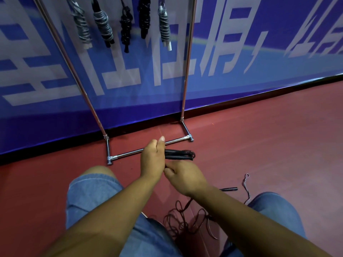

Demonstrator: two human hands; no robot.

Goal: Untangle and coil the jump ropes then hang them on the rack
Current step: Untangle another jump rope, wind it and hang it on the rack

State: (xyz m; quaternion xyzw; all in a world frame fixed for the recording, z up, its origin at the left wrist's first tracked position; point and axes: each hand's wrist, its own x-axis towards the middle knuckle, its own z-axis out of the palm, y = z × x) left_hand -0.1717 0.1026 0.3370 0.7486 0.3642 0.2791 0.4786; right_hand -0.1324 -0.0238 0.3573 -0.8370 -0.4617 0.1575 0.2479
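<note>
My left hand (153,158) grips a bundle of black jump-rope handles and folded cord (181,154) that sticks out to the right of the fist, thumb raised. Just below it, my right hand (183,178) pinches the dark cord where it leaves the bundle. The loose rest of that rope (187,221) lies tangled on the red floor between my knees. A chrome rack (148,148) stands ahead against the wall. Several coiled ropes (104,25) hang from its top.
A black handle (229,189) and a thin grey cord (246,186) lie on the floor to the right. My knees in blue shorts (92,190) flank the tangle. A blue banner wall (241,52) stands behind the rack.
</note>
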